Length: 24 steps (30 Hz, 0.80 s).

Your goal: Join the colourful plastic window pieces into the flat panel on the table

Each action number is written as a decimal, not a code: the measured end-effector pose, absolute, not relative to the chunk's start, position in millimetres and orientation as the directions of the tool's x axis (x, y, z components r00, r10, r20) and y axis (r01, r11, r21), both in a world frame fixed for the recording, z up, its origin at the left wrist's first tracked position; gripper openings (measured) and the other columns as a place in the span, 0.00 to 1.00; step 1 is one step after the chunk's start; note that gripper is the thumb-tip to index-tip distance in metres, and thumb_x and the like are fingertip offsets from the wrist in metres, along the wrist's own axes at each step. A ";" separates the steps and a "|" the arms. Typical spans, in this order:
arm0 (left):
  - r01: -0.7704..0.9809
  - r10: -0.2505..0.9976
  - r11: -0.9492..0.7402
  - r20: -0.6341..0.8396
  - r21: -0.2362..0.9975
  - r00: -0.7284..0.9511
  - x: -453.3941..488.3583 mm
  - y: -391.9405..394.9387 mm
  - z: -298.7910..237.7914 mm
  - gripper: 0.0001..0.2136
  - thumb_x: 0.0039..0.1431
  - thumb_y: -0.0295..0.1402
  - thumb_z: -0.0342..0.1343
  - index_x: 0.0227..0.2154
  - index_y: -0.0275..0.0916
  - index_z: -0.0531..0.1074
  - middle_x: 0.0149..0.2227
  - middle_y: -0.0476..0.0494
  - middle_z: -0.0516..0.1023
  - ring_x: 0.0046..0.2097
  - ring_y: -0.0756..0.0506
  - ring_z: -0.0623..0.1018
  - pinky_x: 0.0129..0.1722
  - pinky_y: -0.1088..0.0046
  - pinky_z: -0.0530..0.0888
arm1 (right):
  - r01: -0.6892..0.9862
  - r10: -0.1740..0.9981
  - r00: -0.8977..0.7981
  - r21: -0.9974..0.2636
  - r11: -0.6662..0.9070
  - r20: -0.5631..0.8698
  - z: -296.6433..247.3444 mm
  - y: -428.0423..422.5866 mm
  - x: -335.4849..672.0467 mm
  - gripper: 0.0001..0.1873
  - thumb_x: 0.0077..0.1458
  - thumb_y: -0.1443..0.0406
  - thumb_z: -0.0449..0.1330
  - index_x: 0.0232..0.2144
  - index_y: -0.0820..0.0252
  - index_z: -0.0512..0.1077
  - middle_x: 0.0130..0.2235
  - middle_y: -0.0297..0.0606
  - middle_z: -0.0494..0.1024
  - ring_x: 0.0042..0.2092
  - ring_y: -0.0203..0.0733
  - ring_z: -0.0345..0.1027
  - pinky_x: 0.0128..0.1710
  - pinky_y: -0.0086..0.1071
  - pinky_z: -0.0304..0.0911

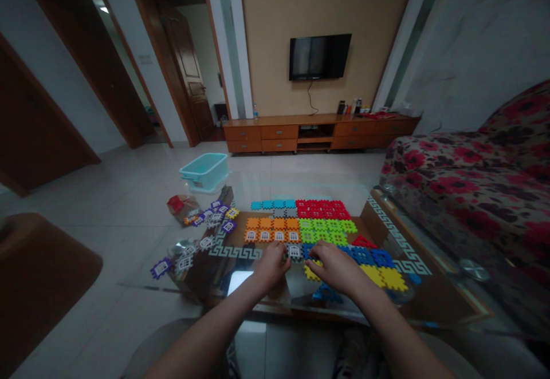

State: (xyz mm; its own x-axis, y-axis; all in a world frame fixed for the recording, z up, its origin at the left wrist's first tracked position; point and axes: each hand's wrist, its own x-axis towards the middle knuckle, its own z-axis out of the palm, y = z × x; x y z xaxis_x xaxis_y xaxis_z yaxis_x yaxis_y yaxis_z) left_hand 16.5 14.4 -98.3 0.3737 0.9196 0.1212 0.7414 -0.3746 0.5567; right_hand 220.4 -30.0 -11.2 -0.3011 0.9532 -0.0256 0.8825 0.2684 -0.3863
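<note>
Getting worked into the near edge of the tile mat (301,224), just below the middle of the frame, is a white window tile (294,251), so the joining-up step looks to be the one in hand. It is being touched from the left by the left hand (271,264), fingers curled in narrow against it, though whether it is being pinched or just nudged can't be told in this dim light. The right hand (337,265) is being held palm-down just right of it, fingers bent over the blue tiles (365,256) and yellow tiles (384,277); what's under the palm is hidden. Loose purple tiles (212,214) are lying scattered at middle left on the glass table (266,187). By the look of it, a clean fit is what's being called for next: teeth lined up with notches, then pressed flat.
</note>
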 end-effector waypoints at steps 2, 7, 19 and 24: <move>0.741 0.919 -0.377 0.122 0.556 0.376 16.2 14.8 -99.6 0.03 0.54 0.27 0.56 0.33 0.38 0.70 0.39 0.42 0.73 0.43 0.44 0.73 0.44 0.68 0.68 | 0.886 0.953 -0.301 -0.376 0.272 -0.020 -11.7 -30.1 220.6 0.10 0.59 0.60 0.59 0.37 0.60 0.77 0.39 0.44 0.77 0.43 0.47 0.71 0.43 0.34 0.61; 0.743 0.920 -0.374 0.122 0.555 0.372 15.9 14.7 -100.6 0.03 0.54 0.28 0.57 0.33 0.38 0.70 0.40 0.42 0.73 0.43 0.43 0.72 0.45 0.68 0.68 | 0.895 0.954 -0.298 -0.356 0.269 -0.029 -10.1 -30.6 219.8 0.11 0.60 0.60 0.58 0.37 0.60 0.77 0.39 0.44 0.77 0.43 0.48 0.72 0.42 0.34 0.61; 0.737 0.921 -0.374 0.131 0.562 0.367 16.8 12.8 -96.7 0.04 0.54 0.28 0.57 0.33 0.38 0.70 0.39 0.42 0.73 0.43 0.43 0.73 0.44 0.67 0.68 | 0.889 0.954 -0.299 -0.373 0.266 -0.033 -11.2 -30.0 220.9 0.11 0.60 0.59 0.58 0.37 0.59 0.77 0.39 0.44 0.77 0.43 0.48 0.72 0.43 0.35 0.60; 0.742 0.924 -0.367 0.124 0.560 0.363 17.1 12.6 -94.2 0.03 0.54 0.28 0.57 0.33 0.38 0.70 0.38 0.43 0.73 0.41 0.44 0.73 0.43 0.68 0.68 | 0.890 0.954 -0.299 -0.369 0.268 -0.029 -12.9 -29.3 221.3 0.11 0.59 0.59 0.58 0.36 0.59 0.77 0.39 0.44 0.77 0.43 0.48 0.72 0.42 0.34 0.60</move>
State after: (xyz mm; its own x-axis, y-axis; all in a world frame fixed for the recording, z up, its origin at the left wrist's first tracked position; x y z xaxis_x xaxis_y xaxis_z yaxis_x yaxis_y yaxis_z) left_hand 17.1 12.6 -94.2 0.3628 0.9236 0.1240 0.7425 -0.3669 0.5605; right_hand 221.3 -29.3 -12.9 -0.2991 0.9538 -0.0294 0.8902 0.2678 -0.3685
